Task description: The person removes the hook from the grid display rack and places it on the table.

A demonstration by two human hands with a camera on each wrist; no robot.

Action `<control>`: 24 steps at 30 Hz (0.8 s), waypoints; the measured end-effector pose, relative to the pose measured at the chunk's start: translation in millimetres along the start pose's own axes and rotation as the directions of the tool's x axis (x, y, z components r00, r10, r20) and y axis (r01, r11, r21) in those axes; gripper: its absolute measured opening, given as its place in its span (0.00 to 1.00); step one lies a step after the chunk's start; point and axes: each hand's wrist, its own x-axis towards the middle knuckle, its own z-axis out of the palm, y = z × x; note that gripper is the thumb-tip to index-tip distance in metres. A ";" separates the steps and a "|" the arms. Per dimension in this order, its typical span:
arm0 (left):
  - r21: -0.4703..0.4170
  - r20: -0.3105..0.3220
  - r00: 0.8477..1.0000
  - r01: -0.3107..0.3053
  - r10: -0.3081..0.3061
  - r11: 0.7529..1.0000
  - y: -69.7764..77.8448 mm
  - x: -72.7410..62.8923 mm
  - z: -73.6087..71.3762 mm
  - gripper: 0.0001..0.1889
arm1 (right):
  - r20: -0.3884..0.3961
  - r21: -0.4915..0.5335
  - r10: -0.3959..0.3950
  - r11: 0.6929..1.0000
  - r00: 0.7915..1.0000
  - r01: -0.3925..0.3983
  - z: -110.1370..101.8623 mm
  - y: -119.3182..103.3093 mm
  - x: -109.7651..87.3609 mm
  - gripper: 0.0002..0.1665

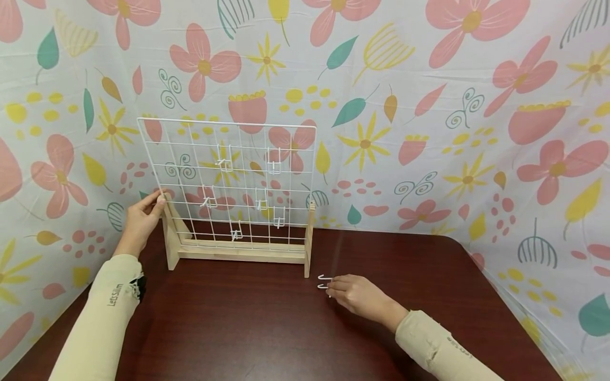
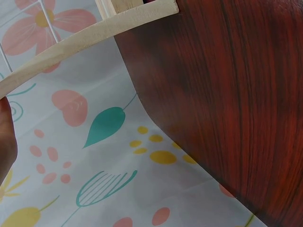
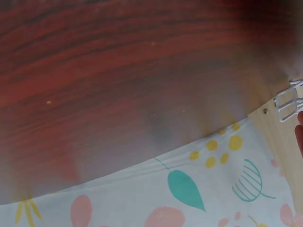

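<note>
White hook: pinched in right hand, near stand
Stand: on table, left hand gripping left post near its top
Grid: set in stand, six more hooks on it

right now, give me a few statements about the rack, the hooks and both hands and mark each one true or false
1. The left hand holds the wooden stand at its left upright. True.
2. The right hand is gripping the wire grid. False: it holds a white hook, to the right of the stand and apart from the grid.
3. Several other hooks hang on the grid. True.
4. Those hanging hooks are all in one row. False: they hang at different heights.
5. The grid lies flat on the table. False: it stands up in the stand.
6. The cloth backdrop is printed with flowers and leaves. True.
</note>
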 end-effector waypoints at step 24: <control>-0.009 -0.001 1.000 -0.002 0.002 1.000 -0.7 0.8 -0.2 0.25 | 0.077 -0.076 0.022 0.997 0.997 -0.016 -0.1 -17.5 -3.0 0.13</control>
